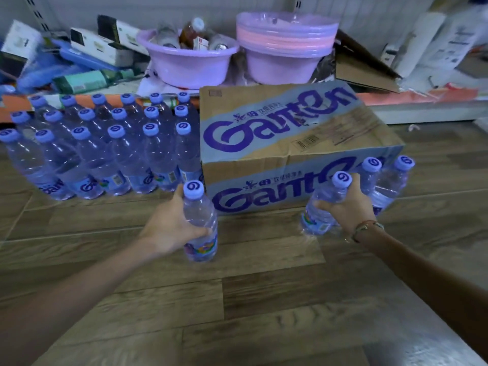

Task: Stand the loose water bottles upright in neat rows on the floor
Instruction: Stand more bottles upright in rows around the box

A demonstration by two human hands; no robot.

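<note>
My left hand grips a clear water bottle with a blue cap, upright, in front of the carton's left corner. My right hand holds a second bottle by its upper body; its base sits low near the floor. Two more bottles stand upright just behind my right hand, beside the carton's right end. Several capped bottles stand in neat rows on the floor at the left.
A closed cardboard water carton sits on the wood-pattern floor between the rows and my right hand. Behind it a low shelf holds purple basins, boxes and an open cardboard flap. Bare floor lies in the foreground.
</note>
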